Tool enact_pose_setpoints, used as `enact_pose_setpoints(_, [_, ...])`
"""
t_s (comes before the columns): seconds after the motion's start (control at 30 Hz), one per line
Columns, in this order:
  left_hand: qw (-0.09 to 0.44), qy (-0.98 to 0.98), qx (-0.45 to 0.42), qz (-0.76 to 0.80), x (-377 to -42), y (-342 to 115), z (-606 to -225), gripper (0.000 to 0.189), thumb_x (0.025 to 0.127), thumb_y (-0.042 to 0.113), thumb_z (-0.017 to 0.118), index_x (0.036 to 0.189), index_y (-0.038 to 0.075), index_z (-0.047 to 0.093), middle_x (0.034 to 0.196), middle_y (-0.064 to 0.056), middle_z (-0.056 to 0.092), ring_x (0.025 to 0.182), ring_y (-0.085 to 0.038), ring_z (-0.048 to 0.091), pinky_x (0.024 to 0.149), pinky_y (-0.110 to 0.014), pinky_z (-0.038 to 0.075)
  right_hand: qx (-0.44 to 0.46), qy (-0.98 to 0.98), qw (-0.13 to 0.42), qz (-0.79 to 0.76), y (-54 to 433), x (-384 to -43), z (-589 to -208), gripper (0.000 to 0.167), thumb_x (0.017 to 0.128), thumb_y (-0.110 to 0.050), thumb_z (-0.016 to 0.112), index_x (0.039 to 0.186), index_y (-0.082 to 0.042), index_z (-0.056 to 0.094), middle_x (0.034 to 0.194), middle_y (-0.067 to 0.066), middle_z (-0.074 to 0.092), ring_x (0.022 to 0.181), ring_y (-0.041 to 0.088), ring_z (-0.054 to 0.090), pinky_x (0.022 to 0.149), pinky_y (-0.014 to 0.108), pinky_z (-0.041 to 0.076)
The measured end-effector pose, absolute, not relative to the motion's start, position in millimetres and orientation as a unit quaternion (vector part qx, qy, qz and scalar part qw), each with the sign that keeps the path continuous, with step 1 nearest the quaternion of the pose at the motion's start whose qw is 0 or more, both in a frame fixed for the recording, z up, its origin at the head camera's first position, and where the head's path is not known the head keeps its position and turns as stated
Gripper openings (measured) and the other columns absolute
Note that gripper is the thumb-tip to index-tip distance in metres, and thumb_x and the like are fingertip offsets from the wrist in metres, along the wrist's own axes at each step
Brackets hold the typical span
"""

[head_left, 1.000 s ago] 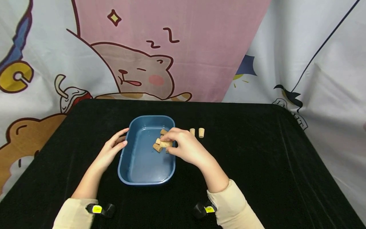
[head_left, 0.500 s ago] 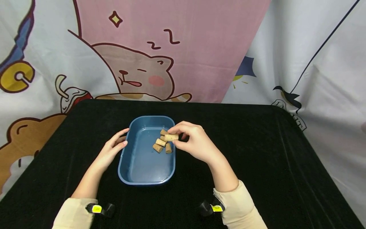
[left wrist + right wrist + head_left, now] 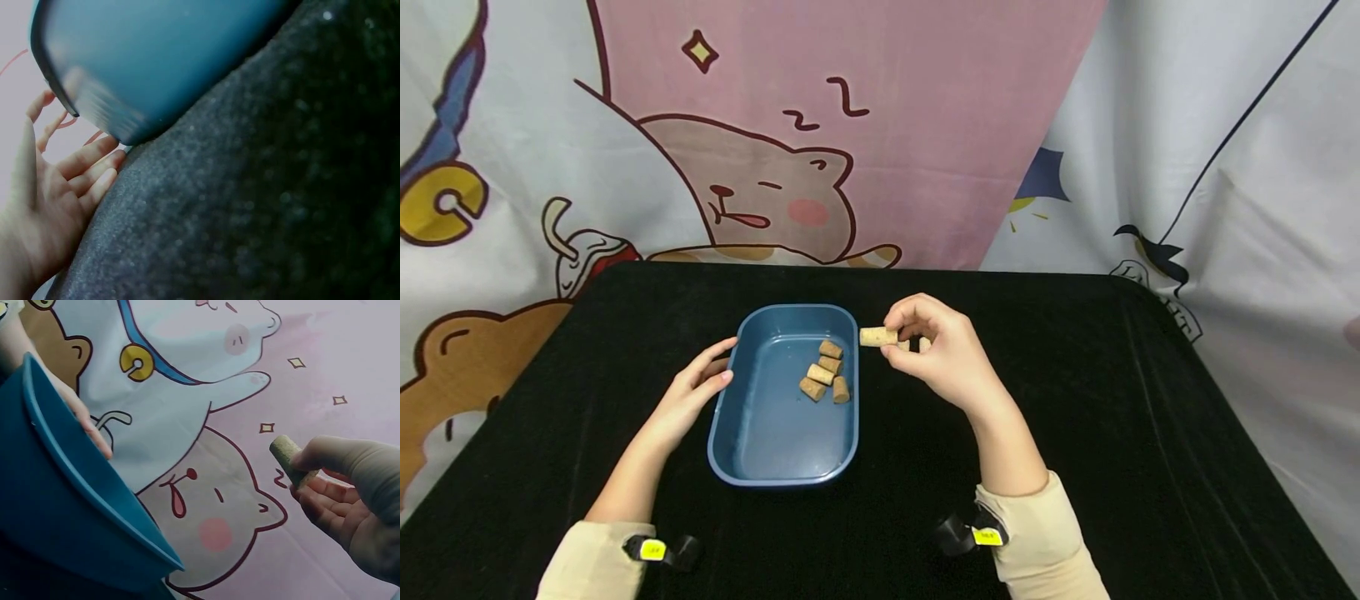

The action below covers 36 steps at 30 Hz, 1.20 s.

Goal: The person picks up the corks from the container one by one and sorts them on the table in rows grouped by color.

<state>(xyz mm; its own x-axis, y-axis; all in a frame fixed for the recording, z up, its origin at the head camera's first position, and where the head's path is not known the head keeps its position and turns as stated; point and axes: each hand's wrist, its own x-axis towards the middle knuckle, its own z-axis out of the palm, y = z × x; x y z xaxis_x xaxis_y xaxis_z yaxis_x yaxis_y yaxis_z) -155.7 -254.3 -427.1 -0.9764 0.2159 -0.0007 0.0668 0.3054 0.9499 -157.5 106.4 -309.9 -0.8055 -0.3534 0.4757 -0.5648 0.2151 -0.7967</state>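
A cork (image 3: 877, 337) has just been carried out past the right rim of the blue tub (image 3: 784, 482), pinched in the right grip (image 3: 942, 346), so five corks (image 3: 821, 374) are left inside. The tub's left side is touched by the left grip (image 3: 692, 387), its fingers loosely extended.

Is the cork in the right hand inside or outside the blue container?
Outside. In the head view, the right hand pinches the cork beside the blue container; the right wrist view shows them apart.

Cream sleeves (image 3: 1036, 529), black wrist cameras (image 3: 955, 536), bright yellow labels (image 3: 987, 537)
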Motion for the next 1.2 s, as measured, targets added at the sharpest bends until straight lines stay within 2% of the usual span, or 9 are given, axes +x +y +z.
enact_pose_setpoints(0.17, [0.064, 0.807, 0.086, 0.581, -155.5, -253.1, -427.1, 0.056, 0.101, 0.034, 0.047, 0.152, 0.02, 0.027, 0.144, -0.024, 0.038, 0.125, -0.042, 0.044, 0.098, -0.062, 0.035, 0.284, -0.749, 0.127, 0.585, 117.4, -159.2, -308.0, 0.018, 0.076, 0.012, 0.073, 0.086, 0.0, 0.064, 0.097, 0.01, 0.062, 0.083, 0.02, 0.059, 0.073, 0.029, 0.052])
enact_pose_setpoints(0.4, [0.065, 0.807, 0.085, 0.58, -155.4, -253.1, -427.1, 0.056, 0.101, 0.034, 0.047, 0.152, 0.02, 0.027, 0.144, -0.025, 0.037, 0.125, -0.043, 0.043, 0.098, -0.062, 0.035, 0.259, -0.738, 0.166, 0.601, 129.2, -159.8, -303.2, 0.017, 0.077, 0.011, 0.073, 0.091, 0.004, 0.067, 0.098, 0.01, 0.064, 0.085, 0.02, 0.061, 0.074, 0.034, 0.052])
enact_pose_setpoints(0.67, [0.063, 0.808, 0.091, 0.579, -155.9, -254.3, -427.3, 0.056, 0.101, 0.033, 0.046, 0.152, 0.02, 0.026, 0.144, -0.025, 0.038, 0.124, -0.042, 0.044, 0.097, -0.062, 0.036, 0.241, -0.722, 0.203, 0.616, 141.1, -161.2, -299.1, 0.019, 0.08, 0.012, 0.07, 0.098, 0.009, 0.069, 0.1, 0.017, 0.066, 0.082, 0.019, 0.06, 0.075, 0.027, 0.05])
enact_pose_setpoints(0.93, [0.063, 0.808, 0.092, 0.578, -155.5, -254.8, -427.6, 0.056, 0.102, 0.033, 0.046, 0.152, 0.02, 0.026, 0.144, -0.024, 0.037, 0.124, -0.042, 0.044, 0.096, -0.062, 0.037, 0.207, -0.725, 0.193, 0.628, 157.4, -169.9, -305.6, 0.021, 0.084, 0.009, 0.067, 0.105, 0.007, 0.069, 0.103, 0.015, 0.068, 0.082, 0.014, 0.061, 0.074, 0.025, 0.05])
enact_pose_setpoints(1.2, [0.063, 0.806, 0.091, 0.581, -156.3, -254.2, -428.2, 0.056, 0.101, 0.033, 0.046, 0.152, 0.02, 0.027, 0.144, -0.025, 0.038, 0.123, -0.042, 0.045, 0.097, -0.061, 0.036, 0.176, -0.728, 0.173, 0.64, 177.4, -184.5, -323.7, 0.02, 0.089, 0.0, 0.066, 0.107, 0.005, 0.069, 0.107, 0.011, 0.069, 0.094, 0.014, 0.065, 0.083, 0.024, 0.051])
